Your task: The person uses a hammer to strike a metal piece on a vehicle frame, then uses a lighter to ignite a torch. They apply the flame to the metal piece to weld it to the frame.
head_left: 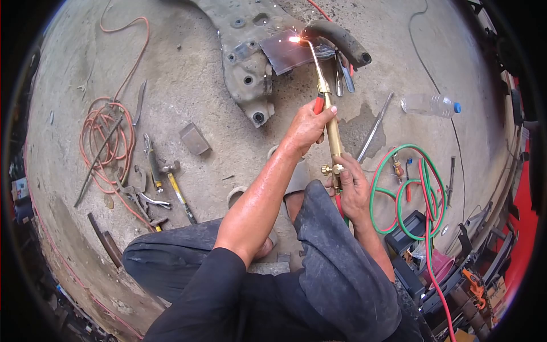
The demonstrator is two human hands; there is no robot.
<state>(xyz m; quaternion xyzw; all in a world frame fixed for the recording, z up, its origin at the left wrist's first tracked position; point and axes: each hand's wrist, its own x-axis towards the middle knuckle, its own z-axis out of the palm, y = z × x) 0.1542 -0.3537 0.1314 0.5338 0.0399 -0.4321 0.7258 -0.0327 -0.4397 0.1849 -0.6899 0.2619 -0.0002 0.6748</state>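
A brass gas welding torch (334,134) points away from me, its thin bent tip glowing with a bright flame and sparks. My right hand (352,191) is closed around its rear end, fingers by the brass valve knobs. Beside the torch body, my left hand (307,130) is closed on a small red thing with a dark top (319,104), like a lighter; its thumb lies against the brass. The flame meets a flat metal sheet (282,52) on a large grey metal part (245,74). Locking pliers (343,74) sit at the sheet's right, below a curved metal arm (342,41).
Red and green hoses (373,196) coil at right, near a water bottle (427,106) and a metal rod (376,126). On the left lie a hammer (181,196), pliers (152,162), a metal block (195,139) and a coiled orange cord (94,137).
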